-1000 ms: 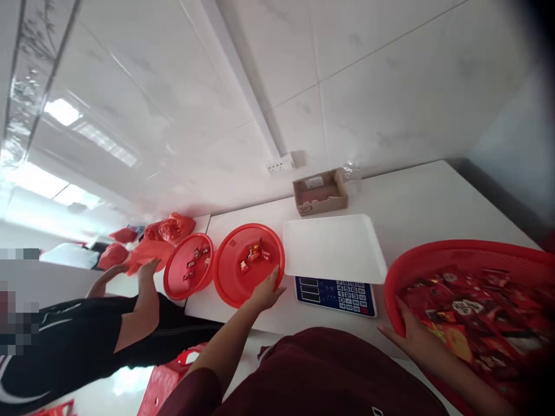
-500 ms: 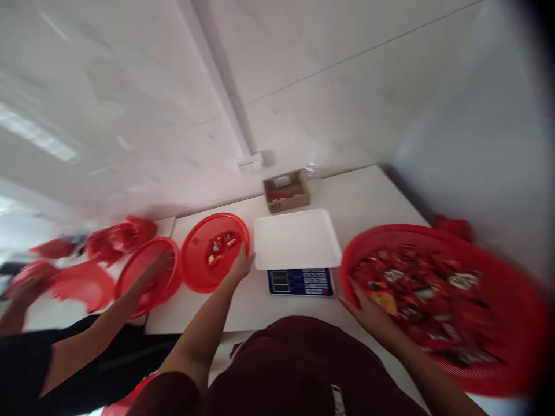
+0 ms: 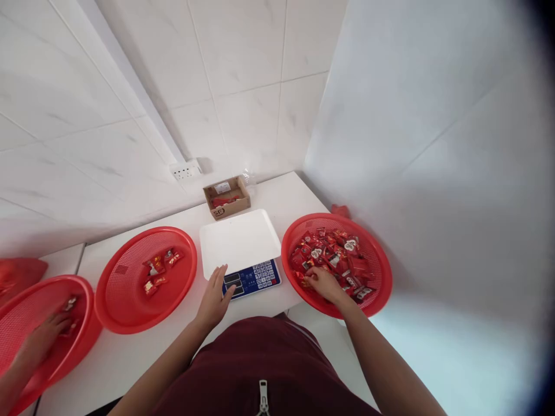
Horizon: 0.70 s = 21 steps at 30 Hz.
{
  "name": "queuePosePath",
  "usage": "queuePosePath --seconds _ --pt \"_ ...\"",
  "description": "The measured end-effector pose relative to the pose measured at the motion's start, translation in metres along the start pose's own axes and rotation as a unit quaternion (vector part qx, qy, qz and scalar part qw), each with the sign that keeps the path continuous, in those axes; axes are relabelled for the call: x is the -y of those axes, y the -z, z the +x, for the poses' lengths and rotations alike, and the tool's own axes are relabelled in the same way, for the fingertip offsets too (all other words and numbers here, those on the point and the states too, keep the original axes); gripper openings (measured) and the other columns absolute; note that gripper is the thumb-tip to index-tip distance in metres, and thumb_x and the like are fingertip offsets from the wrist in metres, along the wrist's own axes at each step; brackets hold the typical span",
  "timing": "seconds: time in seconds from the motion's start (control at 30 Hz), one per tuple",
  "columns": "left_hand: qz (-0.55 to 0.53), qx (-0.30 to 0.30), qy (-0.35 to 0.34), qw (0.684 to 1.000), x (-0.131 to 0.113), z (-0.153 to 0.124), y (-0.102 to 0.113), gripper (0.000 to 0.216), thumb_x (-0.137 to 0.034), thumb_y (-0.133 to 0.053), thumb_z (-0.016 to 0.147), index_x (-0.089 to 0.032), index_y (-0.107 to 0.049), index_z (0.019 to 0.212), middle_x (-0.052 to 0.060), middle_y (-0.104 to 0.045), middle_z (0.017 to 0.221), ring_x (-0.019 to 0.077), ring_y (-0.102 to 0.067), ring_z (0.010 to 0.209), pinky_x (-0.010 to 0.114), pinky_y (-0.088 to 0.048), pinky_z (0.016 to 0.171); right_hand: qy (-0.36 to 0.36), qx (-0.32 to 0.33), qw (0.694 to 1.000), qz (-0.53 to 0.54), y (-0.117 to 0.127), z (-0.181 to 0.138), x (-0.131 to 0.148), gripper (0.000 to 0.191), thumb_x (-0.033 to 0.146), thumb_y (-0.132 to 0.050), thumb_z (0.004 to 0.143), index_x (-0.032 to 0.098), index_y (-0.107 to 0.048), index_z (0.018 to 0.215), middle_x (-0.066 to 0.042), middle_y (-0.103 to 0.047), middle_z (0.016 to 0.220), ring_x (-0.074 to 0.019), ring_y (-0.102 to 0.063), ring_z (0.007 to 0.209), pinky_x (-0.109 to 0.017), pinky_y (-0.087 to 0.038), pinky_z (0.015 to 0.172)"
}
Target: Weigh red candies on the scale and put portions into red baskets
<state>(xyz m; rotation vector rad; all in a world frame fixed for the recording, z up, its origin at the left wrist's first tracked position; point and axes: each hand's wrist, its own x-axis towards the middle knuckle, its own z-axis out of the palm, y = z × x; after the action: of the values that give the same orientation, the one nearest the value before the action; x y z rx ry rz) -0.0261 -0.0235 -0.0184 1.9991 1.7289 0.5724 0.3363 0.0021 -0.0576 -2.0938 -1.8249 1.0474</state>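
My left hand is open, its fingers spread at the lower left corner of the weighing scale. The scale has a bare white pan and a blue keypad panel. My right hand reaches into the right red basket, its fingers curled down among red wrapped packets. Its fingertips are partly hidden, and what they pinch cannot be made out. Left of the scale, another red basket holds several small red and gold packets.
A cardboard box with red items stands behind the scale, by a wall socket. At the far left a co-worker's hand is inside a third red basket. A red bag lies behind it. Walls border the white table.
My view has turned right. My left hand has left the rim of the left basket for the scale. My right hand has moved from the right basket's rim into its packets.
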Motion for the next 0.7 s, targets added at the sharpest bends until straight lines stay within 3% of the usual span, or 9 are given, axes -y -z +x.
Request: queuePosePath --seconds 0.13,0.23,0.33,0.4,0.47,0.57,0.7 --pt "-0.029 0.020 0.017 0.999 -0.003 -0.005 0.011 0.054 -0.038 -0.044 0.093 -0.019 -0.035 0.143 0.015 -0.045 0.145 0.0277 -0.040 0.136 0.049 -0.036 0.110 -0.022 -0.042 0.997 0.062 0.012 0.012 0.000 0.033 0.041 -0.044 0.089 0.021 -0.063 0.107 -0.006 -0.072 0.095 -0.0195 -0.066 0.085 -0.031 -0.049 0.078" --pt "-0.045 0.032 0.030 0.998 -0.006 -0.009 0.017 0.053 -0.037 -0.044 0.093 -0.019 -0.036 0.142 0.015 -0.047 0.143 0.0265 -0.044 0.133 0.046 -0.039 0.108 -0.057 -0.077 0.993 0.072 0.011 0.034 0.002 0.043 0.036 -0.046 0.087 0.017 -0.054 0.126 -0.013 -0.066 0.115 -0.0236 -0.063 0.103 -0.036 -0.047 0.090" --pt "-0.049 0.041 0.038 0.997 -0.008 -0.012 0.021 0.053 -0.039 -0.044 0.093 -0.020 -0.037 0.142 0.014 -0.048 0.143 0.0261 -0.044 0.133 0.045 -0.039 0.108 -0.081 -0.084 0.992 0.041 0.001 0.057 0.009 0.068 0.030 -0.060 0.078 0.018 -0.039 0.142 -0.020 -0.038 0.148 -0.0312 -0.035 0.137 -0.046 -0.033 0.106" --pt "-0.047 0.039 0.038 0.997 -0.006 -0.014 0.021 0.053 -0.039 -0.044 0.093 -0.020 -0.038 0.141 0.014 -0.049 0.142 0.0262 -0.044 0.133 0.045 -0.039 0.108 -0.104 -0.071 0.992 0.028 -0.009 0.069 0.016 0.087 0.029 -0.071 0.068 0.024 -0.033 0.146 -0.019 -0.017 0.158 -0.0378 -0.014 0.145 -0.056 -0.026 0.108" --pt "-0.042 0.031 0.039 0.998 -0.003 -0.016 0.021 0.052 -0.039 -0.045 0.093 -0.020 -0.039 0.141 0.013 -0.049 0.141 0.0263 -0.045 0.133 0.045 -0.039 0.108 -0.125 -0.064 0.990 0.026 -0.019 0.078 0.021 0.097 0.029 -0.078 0.059 0.028 -0.035 0.145 -0.019 -0.011 0.159 -0.0441 -0.005 0.144 -0.067 -0.023 0.104" --pt "-0.032 0.017 0.040 0.999 0.005 -0.019 0.020 0.051 -0.038 -0.045 0.093 -0.022 -0.040 0.140 0.012 -0.050 0.141 0.0261 -0.046 0.132 0.045 -0.039 0.108 -0.113 -0.091 0.989 0.038 -0.026 0.086 0.023 0.087 0.026 -0.079 0.057 0.028 -0.047 0.137 -0.018 -0.020 0.156 -0.0455 -0.012 0.142 -0.067 -0.023 0.102" --pt "-0.022 0.013 0.037 0.999 0.012 -0.021 0.022 0.049 -0.037 -0.045 0.093 -0.022 -0.041 0.139 0.012 -0.052 0.139 0.0254 -0.047 0.131 0.045 -0.040 0.107 -0.061 -0.138 0.986 0.076 -0.019 0.087 0.010 0.046 0.025 -0.068 0.066 0.024 -0.067 0.112 -0.013 -0.051 0.135 -0.0315 -0.045 0.127 -0.045 -0.031 0.106"
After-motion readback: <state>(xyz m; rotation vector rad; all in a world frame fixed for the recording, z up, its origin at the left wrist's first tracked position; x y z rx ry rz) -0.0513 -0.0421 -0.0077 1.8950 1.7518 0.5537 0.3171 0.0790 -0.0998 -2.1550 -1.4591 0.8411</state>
